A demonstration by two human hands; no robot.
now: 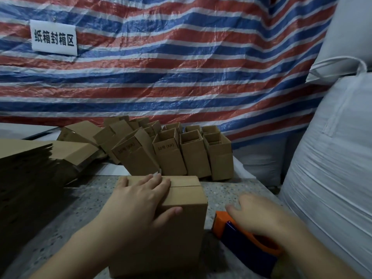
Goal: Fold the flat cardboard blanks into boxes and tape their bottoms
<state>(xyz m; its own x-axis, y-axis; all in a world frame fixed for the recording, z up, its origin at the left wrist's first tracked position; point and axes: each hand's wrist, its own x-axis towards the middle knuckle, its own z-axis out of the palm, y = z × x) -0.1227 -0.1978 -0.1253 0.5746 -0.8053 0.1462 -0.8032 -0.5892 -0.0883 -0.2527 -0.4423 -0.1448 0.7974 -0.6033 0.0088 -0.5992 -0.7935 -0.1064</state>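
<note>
One box (177,218) under the left hand (138,200), tape gun (247,240) under the right hand (261,216).

Box: upright on the speckled counter (80,208) near its front edge, flaps folded shut on top with the seam between them bare. Left hand lies flat across the top left of the box, fingers straight and spread over the flaps, thumb pressed against the front face. Right hand is just right of the box, apart from it, resting on the orange and blue tape gun on the counter; motion blur hides whether its fingers close round the handle, so cannot tell. Folded boxes (193,154) stand open-topped in rows at the counter's back edge, several tipped over to their left. Flat blanks (26,164) are stacked at the left edge. Striped tarp (181,67) behind carries a white sign (54,37); white sacks (332,158) at right.
</note>
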